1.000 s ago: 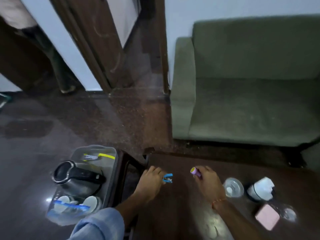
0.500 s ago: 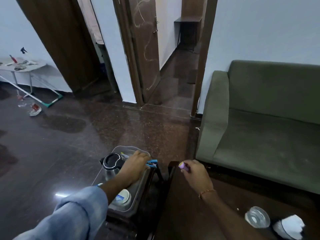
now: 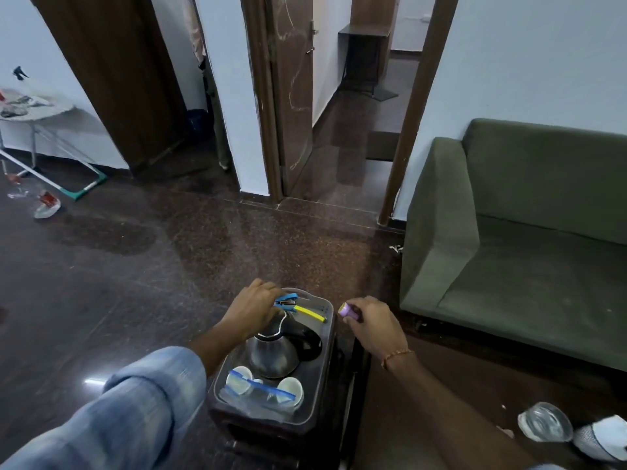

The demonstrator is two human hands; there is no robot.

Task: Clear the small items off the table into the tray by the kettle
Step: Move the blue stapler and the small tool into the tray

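Note:
A clear plastic tray (image 3: 321,378) sits on a small dark stand and holds a steel kettle (image 3: 275,354), two small cups and a yellow pen (image 3: 309,313). My left hand (image 3: 252,308) hovers over the tray's far end and pinches a small blue stapler (image 3: 286,300). My right hand (image 3: 376,325) is just right of the tray, above the dark table's (image 3: 441,412) left end, gripping a small purple tube (image 3: 346,310).
A clear glass lid (image 3: 544,425) and a white cup-like object (image 3: 604,439) lie on the table at lower right. A green sofa (image 3: 529,239) stands behind the table. An open doorway lies ahead; a folding rack stands far left.
Both hands have moved left from the table towards the tray, still carrying the stapler and the tube. The left hand now reaches the tray's far end. The view has lifted.

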